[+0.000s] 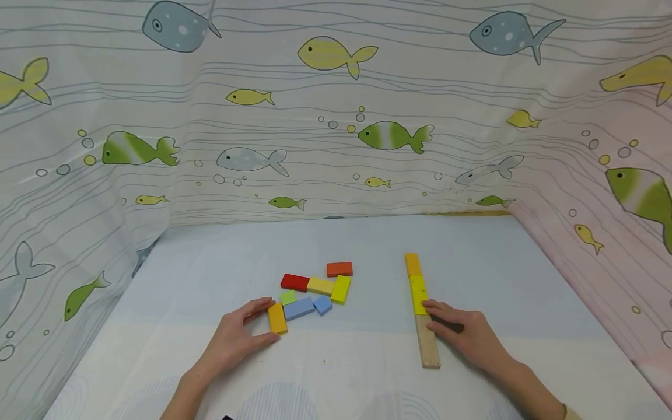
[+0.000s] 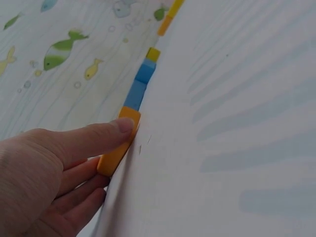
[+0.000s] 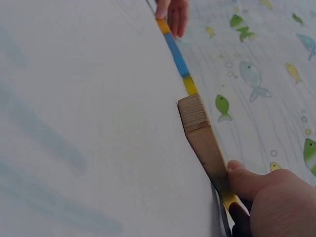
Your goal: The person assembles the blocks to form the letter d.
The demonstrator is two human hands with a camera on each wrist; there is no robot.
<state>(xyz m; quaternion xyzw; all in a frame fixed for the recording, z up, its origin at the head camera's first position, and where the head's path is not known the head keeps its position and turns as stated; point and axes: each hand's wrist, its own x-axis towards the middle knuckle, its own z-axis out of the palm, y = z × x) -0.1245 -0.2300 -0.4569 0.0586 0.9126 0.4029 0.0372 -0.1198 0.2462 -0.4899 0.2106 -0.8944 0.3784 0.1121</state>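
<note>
My left hand point(image 1: 236, 332) pinches an orange block point(image 1: 277, 319) end to end, the thumb at its near end. In the left wrist view, the thumb lies on this orange block point(image 2: 118, 143). Beside it are a blue block point(image 1: 298, 309), a small blue block point(image 1: 322, 305) and a light green block point(image 1: 288, 298). My right hand point(image 1: 469, 335) touches the right side of a row of blocks, fingertips by the yellow block point(image 1: 418, 294) and thumb against the plain wooden block point(image 1: 427, 344). An orange block point(image 1: 413, 264) forms the row's far end.
Behind the left cluster lie a dark red block point(image 1: 295, 283), a pale yellow block point(image 1: 321, 286), a yellow block point(image 1: 340, 290) and an orange-red block point(image 1: 339, 269). A fish-printed cloth point(image 1: 315, 128) rises behind the table point(image 1: 236, 245) and along both sides.
</note>
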